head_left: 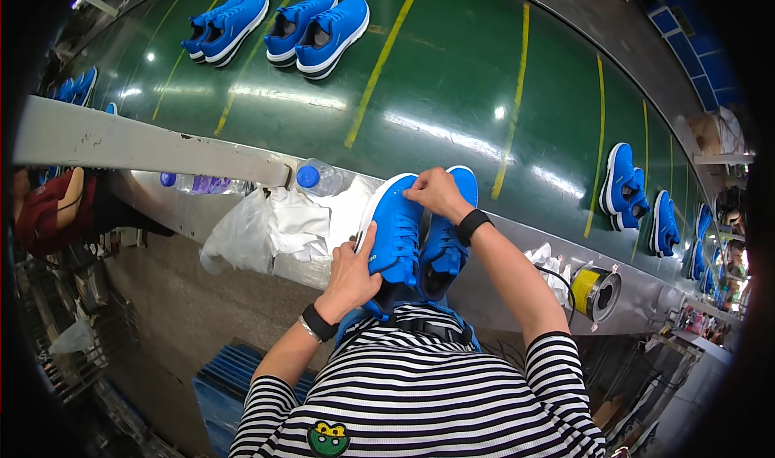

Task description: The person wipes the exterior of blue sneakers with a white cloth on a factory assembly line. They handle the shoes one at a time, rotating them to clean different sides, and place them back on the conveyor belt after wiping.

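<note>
Two blue sneakers with white soles are in front of me at the near edge of the line, toes pointing away. My left hand [351, 276] grips the outer side of the left sneaker [395, 225], its thumb along the sole edge. My right hand [440, 193] reaches over the right sneaker [441, 248], fingers pinched together at the left sneaker's toe. Whether anything small is between those fingertips is hidden. Blue laces run up both sneakers, and their heels sit close to my waist.
Behind the metal ledge runs a green conveyor belt [452, 78] with yellow lines, carrying pairs of blue sneakers [333, 34]. A clear bottle [323, 177], white paper [351, 212] and a plastic bag [242, 236] lie left. A yellow-labelled tin [596, 292] stands right. Another person [60, 207] is far left.
</note>
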A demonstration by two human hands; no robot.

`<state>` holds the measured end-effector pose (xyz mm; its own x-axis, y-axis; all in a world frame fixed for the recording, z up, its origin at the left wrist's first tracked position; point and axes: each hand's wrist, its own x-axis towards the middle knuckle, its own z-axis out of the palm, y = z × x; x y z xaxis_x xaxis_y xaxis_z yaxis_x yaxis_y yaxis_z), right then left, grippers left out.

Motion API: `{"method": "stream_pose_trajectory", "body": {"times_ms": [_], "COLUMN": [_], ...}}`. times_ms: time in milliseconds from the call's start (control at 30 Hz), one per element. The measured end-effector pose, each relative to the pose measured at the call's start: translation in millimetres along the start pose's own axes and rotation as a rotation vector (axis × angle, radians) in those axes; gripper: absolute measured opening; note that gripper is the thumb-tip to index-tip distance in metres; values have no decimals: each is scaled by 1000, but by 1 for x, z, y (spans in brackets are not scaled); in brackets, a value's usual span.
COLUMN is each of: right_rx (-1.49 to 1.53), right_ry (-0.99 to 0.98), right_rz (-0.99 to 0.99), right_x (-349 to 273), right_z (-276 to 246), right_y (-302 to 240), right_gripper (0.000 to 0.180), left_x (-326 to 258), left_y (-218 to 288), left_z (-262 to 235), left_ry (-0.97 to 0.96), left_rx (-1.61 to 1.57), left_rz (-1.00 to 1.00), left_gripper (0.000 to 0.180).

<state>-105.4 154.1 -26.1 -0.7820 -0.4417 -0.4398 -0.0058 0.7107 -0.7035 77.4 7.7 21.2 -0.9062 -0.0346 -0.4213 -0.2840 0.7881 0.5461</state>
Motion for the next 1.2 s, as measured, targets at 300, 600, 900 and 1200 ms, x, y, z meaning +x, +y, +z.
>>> {"method": "stream_pose_trajectory", "body": {"times_ms": [300,600,900,1200], "right_rx": [15,44,700,256], "right_ry": [34,126,713,873], "right_rz": [-22,-72,-62,520], "right_x": [-5,-14,-119,-252], "right_z": [0,-1,-43,-14], "right_y": [-2,3,72,175], "right_gripper": [19,16,16,14], "left_x": [-2,-4,-4,-6], "left_y": [0,-6,-7,-12], "left_z": [5,8,15,23], "left_ry": [22,25,60,33], "left_rx": [25,8,35,-47], "left_rz": [7,-8,55,114], "left_gripper": [88,90,89,93]}}
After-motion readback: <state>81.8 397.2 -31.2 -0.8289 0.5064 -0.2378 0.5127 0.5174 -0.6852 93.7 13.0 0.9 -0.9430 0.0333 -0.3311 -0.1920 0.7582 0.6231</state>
